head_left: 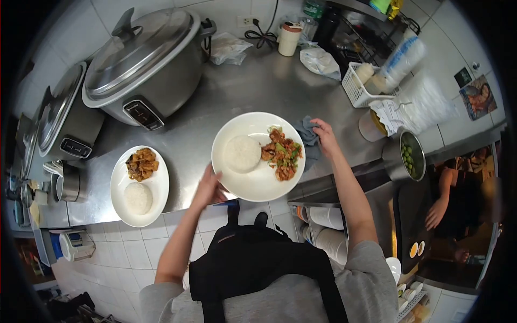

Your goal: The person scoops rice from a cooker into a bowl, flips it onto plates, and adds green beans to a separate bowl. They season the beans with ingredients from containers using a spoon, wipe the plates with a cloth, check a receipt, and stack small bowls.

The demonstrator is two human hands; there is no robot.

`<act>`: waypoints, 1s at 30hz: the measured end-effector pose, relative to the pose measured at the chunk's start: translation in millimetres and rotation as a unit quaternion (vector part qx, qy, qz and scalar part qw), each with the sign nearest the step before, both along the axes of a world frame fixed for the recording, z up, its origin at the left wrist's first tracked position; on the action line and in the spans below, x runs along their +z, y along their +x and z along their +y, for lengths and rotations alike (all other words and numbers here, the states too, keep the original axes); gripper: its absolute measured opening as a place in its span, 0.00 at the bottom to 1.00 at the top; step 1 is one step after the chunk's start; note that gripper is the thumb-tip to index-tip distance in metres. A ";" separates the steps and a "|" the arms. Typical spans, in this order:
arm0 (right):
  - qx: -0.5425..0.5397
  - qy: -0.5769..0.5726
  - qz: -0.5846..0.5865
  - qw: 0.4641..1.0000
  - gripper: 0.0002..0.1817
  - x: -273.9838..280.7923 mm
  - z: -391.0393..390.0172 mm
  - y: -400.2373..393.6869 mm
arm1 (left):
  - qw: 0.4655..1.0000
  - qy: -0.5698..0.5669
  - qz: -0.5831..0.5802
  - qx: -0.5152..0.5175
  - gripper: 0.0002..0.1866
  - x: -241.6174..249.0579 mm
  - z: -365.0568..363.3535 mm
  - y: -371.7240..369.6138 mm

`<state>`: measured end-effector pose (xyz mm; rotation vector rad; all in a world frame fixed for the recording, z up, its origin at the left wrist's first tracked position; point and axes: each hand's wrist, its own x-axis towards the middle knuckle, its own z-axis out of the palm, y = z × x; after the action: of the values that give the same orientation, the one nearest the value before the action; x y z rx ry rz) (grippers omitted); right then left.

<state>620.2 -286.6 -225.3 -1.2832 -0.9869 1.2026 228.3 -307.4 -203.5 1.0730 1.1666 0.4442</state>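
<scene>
At the near edge of the steel tabletop (269,89), the round white plate (253,187) is right in front of me, a rice dome (242,154) on its left and a saucy stir-fry (284,156) with green bits on its right. My left hand (205,190) is at the plate's near-left rim, its fingers blurred, so I cannot tell whether they pinch it. My right hand (327,140) has its fingers bent by a grey cloth (308,132) just beside the plate; how firmly they close I cannot tell. Farther left lies an oval plate (160,186)
</scene>
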 end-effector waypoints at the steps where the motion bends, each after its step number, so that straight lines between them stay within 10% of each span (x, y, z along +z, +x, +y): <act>1: 0.011 0.013 -0.017 1.000 0.13 -5.0 -2.5 1.7 | 0.996 -0.064 -0.065 -0.010 0.26 -20.2 18.2 -5.5; 8: -0.061 0.033 -0.014 0.997 0.15 -17.5 -58.2 -18.1 | 0.976 -0.092 -0.135 0.142 0.25 -28.2 -56.9 56.5; 12: -0.167 0.050 0.018 0.985 0.15 -20.6 -85.5 -19.0 | 0.964 -0.177 -0.177 -0.087 0.30 -24.6 -99.4 63.2; 17: -0.182 0.064 0.017 0.981 0.15 -11.7 -100.6 -19.0 | 0.977 -0.147 -0.147 -0.047 0.26 -32.4 -5.6 37.4; 19: -0.136 0.134 -0.296 0.936 0.13 -8.9 -108.3 -18.6 | 0.965 -0.196 -0.146 -0.097 0.25 -45.0 13.4 40.2; 26: -0.092 -0.002 -0.597 0.797 0.15 42.5 -174.9 -81.5 | 0.973 -0.138 -0.173 -0.070 0.25 -27.8 -13.3 56.2; 28: -0.107 -0.029 -0.599 0.793 0.17 44.2 -195.1 -102.8 | 0.971 -0.118 -0.207 -0.030 0.26 -30.4 -21.4 62.4; 30: -0.062 0.032 -0.382 0.921 0.18 44.6 -216.0 -119.7 | 0.962 -0.147 -0.220 -0.072 0.31 -38.6 -13.7 61.7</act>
<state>500.5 -502.6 -180.7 -1.7785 -1.4495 0.5425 290.1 -321.2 -242.1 0.7430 0.7258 0.3576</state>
